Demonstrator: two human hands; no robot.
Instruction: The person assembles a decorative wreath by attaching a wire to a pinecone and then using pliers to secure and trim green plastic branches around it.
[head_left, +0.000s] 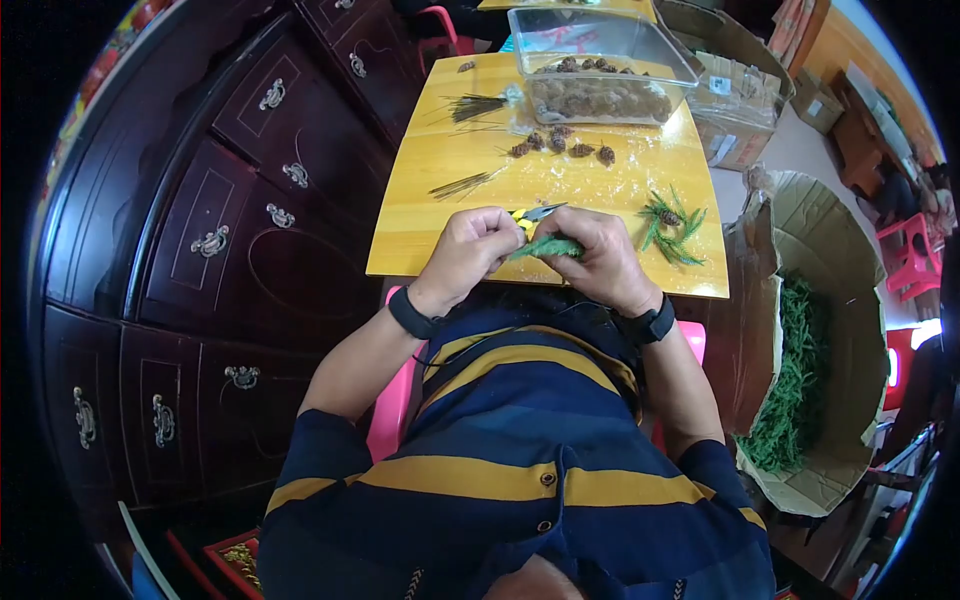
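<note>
Above the near edge of a yellow wooden table (442, 191), my two hands are close together. A green artificial pine sprig (551, 247) spans between them. My right hand (600, 251) grips its right part; my left hand (480, 251) pinches at its left end, where the fingertips hide what they hold. Just behind lie pliers with yellow handles (534, 214), partly hidden by my right hand. To the right on the table lies a green sprig piece with a pine cone (670, 218) at its middle. Thin dark wires (461, 184) lie beyond my left hand.
Loose pine cones (582, 150) and a bundle of wires (476, 107) lie farther back. A clear plastic bin (600, 97) holds many cones. At right, an open cardboard box (832, 247) contains green sprigs (791, 382). Dark wooden drawers (202, 217) stand at left.
</note>
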